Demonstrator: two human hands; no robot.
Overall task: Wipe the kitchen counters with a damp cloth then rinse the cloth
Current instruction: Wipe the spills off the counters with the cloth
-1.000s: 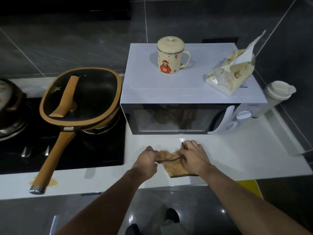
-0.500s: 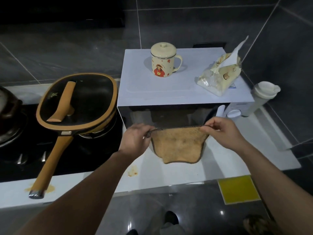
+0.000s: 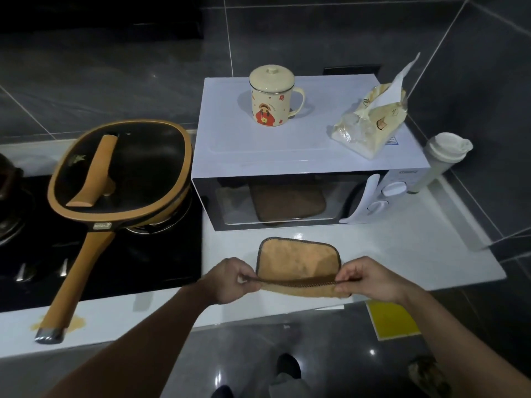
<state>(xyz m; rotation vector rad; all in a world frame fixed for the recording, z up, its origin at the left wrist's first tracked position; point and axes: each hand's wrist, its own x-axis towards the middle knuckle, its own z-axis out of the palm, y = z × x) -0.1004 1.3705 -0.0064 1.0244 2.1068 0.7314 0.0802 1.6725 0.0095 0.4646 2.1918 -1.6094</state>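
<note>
Clearly soft and light, the orange cloth lies on the white table before the microwave; left hand and right hand pinch its near corners, the best hold for limp fabric.

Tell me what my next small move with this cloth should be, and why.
Probably lower the held edge so the cloth lies flat on the counter, ready to wipe. Your left hand and right hand pinch its near edge taut, while its far part rests in front of the microwave.
</note>
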